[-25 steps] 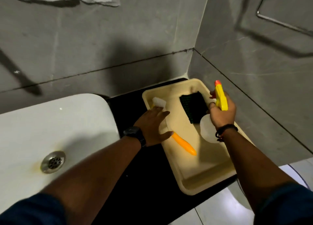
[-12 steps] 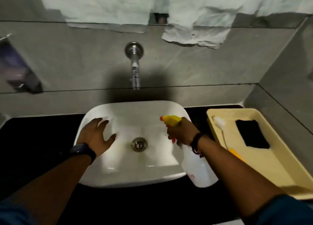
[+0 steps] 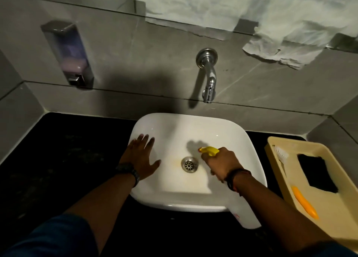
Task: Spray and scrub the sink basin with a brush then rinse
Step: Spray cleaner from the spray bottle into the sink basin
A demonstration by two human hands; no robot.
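Note:
A white sink basin [image 3: 222,132] sits on a black counter, with a steel drain [image 3: 189,164] at its centre. My right hand [image 3: 220,162] grips a spray bottle [image 3: 210,151] with a yellow trigger head; its nozzle points left over the drain, and its white body runs down under my forearm. My left hand [image 3: 142,157] rests flat with spread fingers on the basin's left rim. A brush [image 3: 298,189] with white bristles and an orange handle lies in the beige tray [image 3: 329,214] at the right.
A chrome tap [image 3: 208,76] juts from the grey tiled wall above the basin. A soap dispenser [image 3: 67,53] is mounted at the left. A black scouring pad [image 3: 315,172] lies in the tray. White cloth [image 3: 271,24] hangs over the wall ledge.
A second ago both hands were at the tray, the right one on the bottle. Since then the bottle has come over the basin and lower toward the drain; my left hand sits on the rim.

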